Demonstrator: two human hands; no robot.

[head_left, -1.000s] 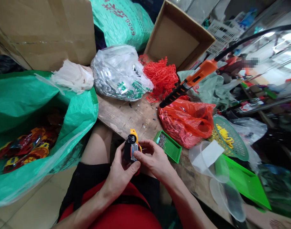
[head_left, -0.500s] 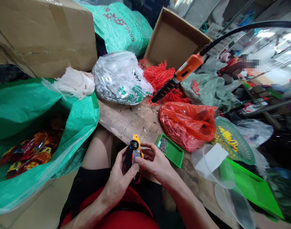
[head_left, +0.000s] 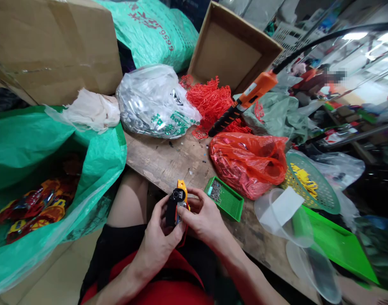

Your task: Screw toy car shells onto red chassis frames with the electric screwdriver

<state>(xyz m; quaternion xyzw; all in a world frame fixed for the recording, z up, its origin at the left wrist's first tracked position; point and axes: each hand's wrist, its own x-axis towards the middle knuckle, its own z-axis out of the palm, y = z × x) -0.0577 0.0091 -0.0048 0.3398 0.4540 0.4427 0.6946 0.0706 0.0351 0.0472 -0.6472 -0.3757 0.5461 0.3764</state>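
Note:
Both hands hold a small black, yellow and red plastic toy point(head_left: 173, 207) above my lap, close to the bench edge. My left hand point(head_left: 160, 231) wraps its left side, with the thumb along the bottom. On the other side, my right hand point(head_left: 202, 214) grips it, thumb pressed on its middle and fingers curled behind. The hands hide much of the toy's lower part. Just right of my right hand, a small green tray point(head_left: 227, 201) on the bench holds many small metal screws point(head_left: 216, 190).
An orange electric screwdriver point(head_left: 256, 91) hangs on a black cable over the bench point(head_left: 156, 156). Behind are a clear bag point(head_left: 156, 101), red plastic pieces point(head_left: 208, 101) and a red bag point(head_left: 241, 165). A green sack point(head_left: 108, 156) with toys stands left. Clear tubs point(head_left: 286, 228) stand right.
The view has shifted slightly, so the bench things sit a little further left and higher. Both hands still hold the toy, which is turned a little; my right thumb has moved slightly.

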